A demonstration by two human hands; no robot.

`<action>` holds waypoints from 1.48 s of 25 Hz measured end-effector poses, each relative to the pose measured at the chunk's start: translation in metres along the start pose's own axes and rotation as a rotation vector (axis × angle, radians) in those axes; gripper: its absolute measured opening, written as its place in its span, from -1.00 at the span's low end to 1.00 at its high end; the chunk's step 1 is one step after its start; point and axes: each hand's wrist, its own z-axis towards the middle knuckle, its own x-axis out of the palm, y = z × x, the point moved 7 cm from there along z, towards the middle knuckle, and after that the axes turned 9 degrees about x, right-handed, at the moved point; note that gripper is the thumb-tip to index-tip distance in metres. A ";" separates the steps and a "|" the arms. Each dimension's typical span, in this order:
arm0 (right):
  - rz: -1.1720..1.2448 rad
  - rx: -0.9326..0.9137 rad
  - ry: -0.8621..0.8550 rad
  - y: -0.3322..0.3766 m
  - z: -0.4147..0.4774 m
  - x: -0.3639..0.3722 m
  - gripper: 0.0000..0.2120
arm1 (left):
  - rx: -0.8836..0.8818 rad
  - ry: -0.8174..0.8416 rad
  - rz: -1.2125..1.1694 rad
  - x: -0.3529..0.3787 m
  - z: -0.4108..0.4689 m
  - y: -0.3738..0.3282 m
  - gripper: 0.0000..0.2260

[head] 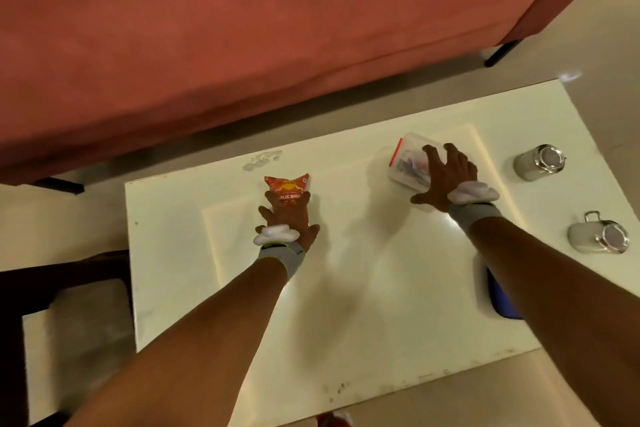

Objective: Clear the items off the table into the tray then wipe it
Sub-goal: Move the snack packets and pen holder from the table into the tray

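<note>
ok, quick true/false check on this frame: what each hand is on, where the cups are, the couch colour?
1. The left hand holds the orange snack packet. True.
2. The right hand is on a steel cup. False: it is on the clear container; the far steel cup and the handled steel cup stand apart from it.
3. Both cups stand on the table, right of the container. True.
4. The couch is blue. False: the couch is red.
</note>
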 end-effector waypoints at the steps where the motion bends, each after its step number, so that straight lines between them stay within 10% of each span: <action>1: -0.032 -0.010 0.027 -0.002 0.006 0.003 0.01 | -0.012 -0.003 0.007 0.006 0.004 0.004 -0.34; 11: -0.022 0.079 0.019 0.014 -0.012 0.006 -0.08 | 0.117 -0.227 -0.163 -0.016 -0.018 0.007 -0.58; 18: 0.361 0.019 0.156 0.160 -0.124 0.001 -0.10 | 0.149 -0.313 -0.228 -0.072 -0.082 0.062 -0.72; 29: 0.361 -0.375 -0.016 0.464 -0.268 -0.077 -0.18 | 0.019 -0.650 -0.285 -0.223 -0.225 0.325 -0.74; 37: 0.214 -0.747 0.054 0.639 -0.404 -0.050 -0.12 | -0.205 -0.654 -0.312 -0.200 -0.356 0.514 -0.73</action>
